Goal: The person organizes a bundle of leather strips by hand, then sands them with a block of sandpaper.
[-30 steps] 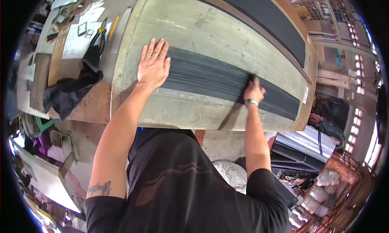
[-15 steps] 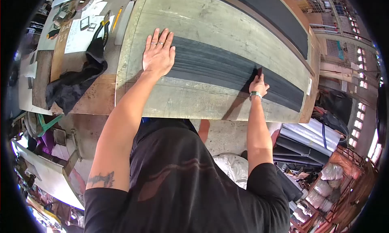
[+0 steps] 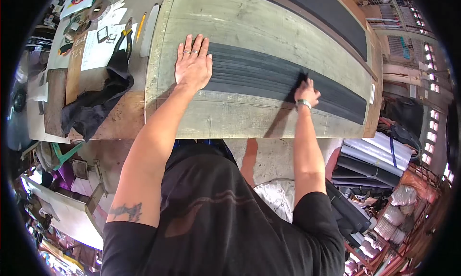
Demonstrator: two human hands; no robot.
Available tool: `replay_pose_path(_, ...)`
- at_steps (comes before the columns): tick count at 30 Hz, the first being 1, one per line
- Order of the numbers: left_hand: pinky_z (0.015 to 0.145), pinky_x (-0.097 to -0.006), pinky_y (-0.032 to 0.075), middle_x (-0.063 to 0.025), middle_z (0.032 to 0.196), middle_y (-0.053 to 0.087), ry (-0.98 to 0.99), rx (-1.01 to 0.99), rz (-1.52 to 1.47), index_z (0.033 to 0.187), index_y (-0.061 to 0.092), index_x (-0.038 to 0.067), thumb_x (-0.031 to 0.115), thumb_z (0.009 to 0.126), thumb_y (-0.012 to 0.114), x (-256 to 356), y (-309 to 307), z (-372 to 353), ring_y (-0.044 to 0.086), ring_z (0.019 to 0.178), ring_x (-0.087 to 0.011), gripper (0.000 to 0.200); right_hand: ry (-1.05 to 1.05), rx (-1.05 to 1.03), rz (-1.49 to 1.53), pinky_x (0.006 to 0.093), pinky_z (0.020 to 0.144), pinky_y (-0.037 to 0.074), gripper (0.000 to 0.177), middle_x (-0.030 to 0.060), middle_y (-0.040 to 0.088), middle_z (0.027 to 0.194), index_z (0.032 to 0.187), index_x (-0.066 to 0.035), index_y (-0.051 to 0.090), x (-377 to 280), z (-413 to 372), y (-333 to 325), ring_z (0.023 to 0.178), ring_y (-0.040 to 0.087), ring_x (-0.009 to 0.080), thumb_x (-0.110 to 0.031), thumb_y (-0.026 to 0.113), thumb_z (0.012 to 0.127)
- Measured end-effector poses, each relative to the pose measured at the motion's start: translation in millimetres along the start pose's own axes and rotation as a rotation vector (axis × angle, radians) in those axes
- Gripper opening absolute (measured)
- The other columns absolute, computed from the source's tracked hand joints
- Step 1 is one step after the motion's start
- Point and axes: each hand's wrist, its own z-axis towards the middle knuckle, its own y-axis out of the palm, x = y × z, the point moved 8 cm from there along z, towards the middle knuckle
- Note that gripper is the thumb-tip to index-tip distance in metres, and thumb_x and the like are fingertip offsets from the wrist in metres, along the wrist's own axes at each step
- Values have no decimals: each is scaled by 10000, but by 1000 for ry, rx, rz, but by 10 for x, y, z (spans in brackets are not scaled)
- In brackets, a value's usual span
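Note:
A stack of long dark strips, laid side by side and overlapping, runs across the pale worn board. At its left end my left hand lies flat, fingers stretched, with rings on it and its thumb side touching the strip ends. Farther right, my right hand is closed over the strips, with a watch on its wrist. A small dark piece sticks up from its fingers, blurred, and its kind cannot be made out. A shadow falls beside this hand.
On the left side of the bench lie yellow-handled pliers, a yellow pencil, a paper sheet with drawings and a crumpled black cloth. A long black panel lies behind. Rolls of material are at lower right.
The whole view has shifted slightly. My right hand has moved a little up and left along the strips, and the dark piece in it has turned. My left hand stays flat at the strip ends.

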Motion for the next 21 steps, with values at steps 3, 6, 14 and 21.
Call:
replay_pose_path(3, 1327, -482, 104, -50, 1736, 286, 15, 17, 0, 1640, 367, 132, 382, 1099, 371, -3, 15, 1, 164, 1627, -300, 596, -399, -119, -150, 562, 940, 501, 610, 98, 665, 1297, 1376, -193, 627, -1696, -893, -70, 1181, 604, 328, -143, 730, 777)
replay_pose_path(6, 1324, -485, 102, -51, 1739, 283, 33, 32, -20, 1642, 367, 135, 372, 1096, 376, 29, 30, 10, 166, 1626, -303, 596, -822, -90, 116, 581, 969, 476, 681, 69, 591, 1486, 1385, -186, 610, -2478, -1802, -120, 1228, 586, 314, -119, 765, 725)
replay_pose_path(14, 1329, -482, 89, -42, 1740, 278, -8, 18, -12, 1649, 353, 146, 372, 1096, 361, -19, 25, 18, 154, 1629, -298, 598, 66, 186, -101, 477, 806, 545, 280, 137, 719, 1030, 1247, -189, 719, 1069, -39, 192, 904, 666, 306, -247, 636, 986)
replay_pose_path(21, 1327, -485, 88, -42, 1740, 277, 19, 24, 6, 1653, 350, 153, 372, 1087, 384, -14, 41, 29, 158, 1628, -297, 608, -743, -179, 169, 537, 1024, 446, 757, 62, 563, 1564, 1431, -200, 630, -2136, -2077, -204, 1218, 581, 349, -32, 741, 702)
